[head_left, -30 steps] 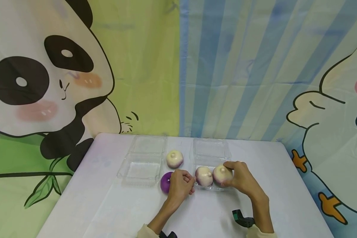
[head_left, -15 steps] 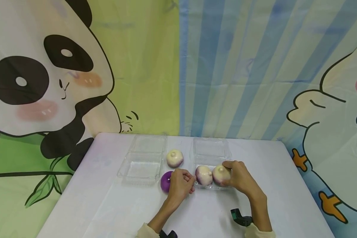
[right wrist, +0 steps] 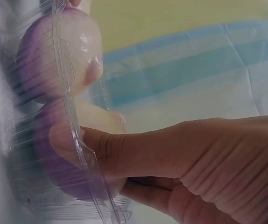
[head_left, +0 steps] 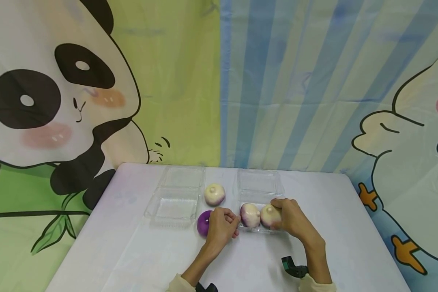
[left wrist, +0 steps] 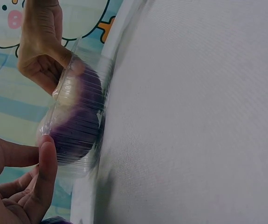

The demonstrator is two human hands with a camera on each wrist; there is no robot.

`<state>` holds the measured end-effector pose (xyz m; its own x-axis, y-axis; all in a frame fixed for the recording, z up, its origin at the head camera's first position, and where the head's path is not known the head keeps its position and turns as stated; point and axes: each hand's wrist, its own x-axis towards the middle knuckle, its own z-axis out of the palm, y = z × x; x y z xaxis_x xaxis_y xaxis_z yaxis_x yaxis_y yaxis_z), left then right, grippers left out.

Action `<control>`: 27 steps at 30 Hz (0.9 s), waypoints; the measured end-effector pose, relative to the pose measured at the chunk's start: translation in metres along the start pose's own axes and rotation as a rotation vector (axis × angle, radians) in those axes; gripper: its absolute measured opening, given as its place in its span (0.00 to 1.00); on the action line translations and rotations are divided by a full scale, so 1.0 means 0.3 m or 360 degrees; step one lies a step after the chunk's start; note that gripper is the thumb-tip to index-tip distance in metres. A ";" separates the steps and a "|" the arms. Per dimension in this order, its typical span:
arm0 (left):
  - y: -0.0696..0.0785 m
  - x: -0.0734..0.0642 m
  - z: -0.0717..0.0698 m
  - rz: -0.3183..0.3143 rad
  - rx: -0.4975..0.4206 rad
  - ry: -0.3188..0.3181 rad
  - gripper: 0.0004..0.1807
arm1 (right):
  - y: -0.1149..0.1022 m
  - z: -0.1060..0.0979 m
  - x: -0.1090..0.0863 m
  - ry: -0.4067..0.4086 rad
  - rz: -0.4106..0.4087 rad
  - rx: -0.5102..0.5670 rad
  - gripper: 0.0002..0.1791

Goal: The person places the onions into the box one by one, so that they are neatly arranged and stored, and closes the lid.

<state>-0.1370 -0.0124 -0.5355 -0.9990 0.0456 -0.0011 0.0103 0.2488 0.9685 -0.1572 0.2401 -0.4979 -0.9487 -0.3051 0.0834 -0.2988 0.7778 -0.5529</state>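
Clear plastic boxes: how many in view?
2: the left box lies open on the table; the right box, also open, holds two purple-white bulbs.

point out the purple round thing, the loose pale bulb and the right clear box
Purple round thing (head_left: 202,224), head view: its exposed left side.
Loose pale bulb (head_left: 214,195), head view: middle of its visible surface.
Right clear box (head_left: 260,182), head view: its opened lid.

Cloth-backed tabletop booth, cartoon panda backdrop (head_left: 182,81), white-covered table (head_left: 131,259)
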 end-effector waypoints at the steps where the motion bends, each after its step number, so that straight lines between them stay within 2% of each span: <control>1: 0.000 0.000 0.000 0.0001 -0.0002 0.0001 0.11 | 0.000 -0.002 -0.001 0.0001 -0.0002 -0.0002 0.31; 12: 0.001 0.004 0.006 -0.0003 -0.0010 -0.0002 0.10 | 0.019 -0.037 -0.028 -0.0072 0.0057 0.0048 0.42; 17: 0.003 0.005 0.005 0.0002 0.0000 -0.0003 0.10 | 0.031 -0.050 -0.031 -0.0033 0.0011 0.0104 0.41; 22: 0.002 0.005 0.005 0.0006 -0.0010 -0.0004 0.10 | 0.044 -0.063 -0.036 0.0098 -0.0063 0.0158 0.40; 27: 0.001 0.004 0.006 0.0029 -0.0012 0.0002 0.09 | 0.065 -0.052 -0.024 0.0417 -0.0068 0.0198 0.38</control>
<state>-0.1382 -0.0105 -0.5355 -0.9987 0.0486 0.0168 0.0281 0.2407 0.9702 -0.1580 0.2661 -0.4965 -0.9348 -0.1711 0.3113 -0.3394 0.6889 -0.6405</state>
